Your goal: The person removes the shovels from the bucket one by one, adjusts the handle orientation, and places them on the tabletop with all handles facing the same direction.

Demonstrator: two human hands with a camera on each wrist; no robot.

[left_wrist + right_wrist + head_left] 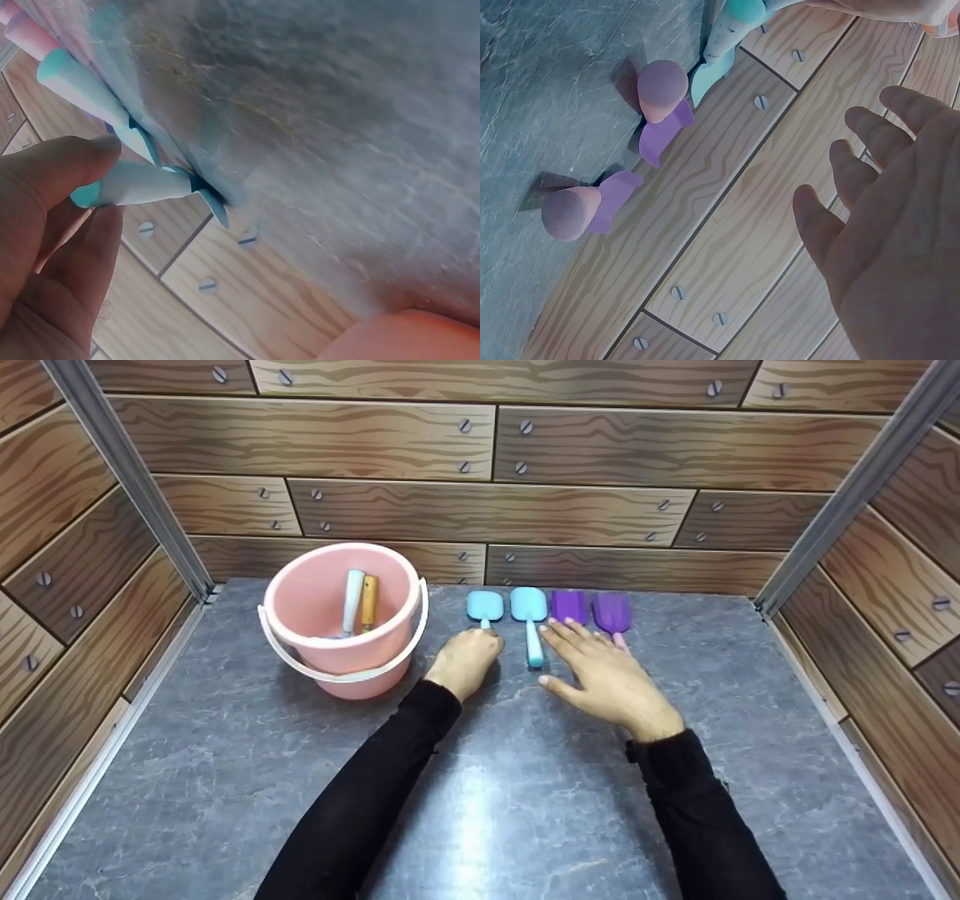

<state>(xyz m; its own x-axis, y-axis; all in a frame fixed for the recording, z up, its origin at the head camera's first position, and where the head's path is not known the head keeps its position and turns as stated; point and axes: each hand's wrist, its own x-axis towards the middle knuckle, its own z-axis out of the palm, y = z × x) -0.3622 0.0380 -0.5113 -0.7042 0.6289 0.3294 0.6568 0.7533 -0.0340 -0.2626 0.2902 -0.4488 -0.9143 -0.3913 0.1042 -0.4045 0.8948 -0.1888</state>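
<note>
My left hand (465,660) pinches the handle of the leftmost light blue toy shovel (485,605); in the left wrist view, thumb and fingers close about the handle end (142,182). Right beside it lies a second light blue shovel (534,645). Two purple toy shovels with pink handles, one nearer the middle (568,604) and one at the far right (612,613), continue the row. Over their handles my right hand (604,682) is spread flat, fingers straight and holding nothing. The right wrist view shows it apart from the shovels.
Left of the row stands a pink bucket (360,664), its white handle (360,677) hanging down in front. Inside it lean a light blue handle (352,601) and a yellow one (369,601). Wood-patterned walls (495,514) enclose the grey tabletop (480,780) at the back and both sides.
</note>
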